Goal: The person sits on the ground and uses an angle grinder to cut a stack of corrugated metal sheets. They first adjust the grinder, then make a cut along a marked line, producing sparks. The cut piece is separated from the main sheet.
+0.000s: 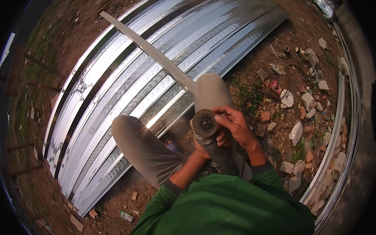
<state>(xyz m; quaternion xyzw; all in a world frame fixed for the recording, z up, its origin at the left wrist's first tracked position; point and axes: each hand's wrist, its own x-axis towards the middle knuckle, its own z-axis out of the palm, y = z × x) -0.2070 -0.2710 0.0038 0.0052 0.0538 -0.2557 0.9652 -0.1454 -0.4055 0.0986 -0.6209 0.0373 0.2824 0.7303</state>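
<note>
Green shirt (224,211), dark grinder (221,157), round brown disc (204,122), right hand (237,126) pinching its rim, left hand (201,149) half-hidden, grip unclear.

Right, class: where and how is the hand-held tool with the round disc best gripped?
Probably around its dark, elongated body, coming from the wearer's side: it runs from the disc back toward the lap, giving length to wrap fingers around. The broad disc faces up at the far end and looks a poorer handle, though the right hand has fingers at its rim.
</note>
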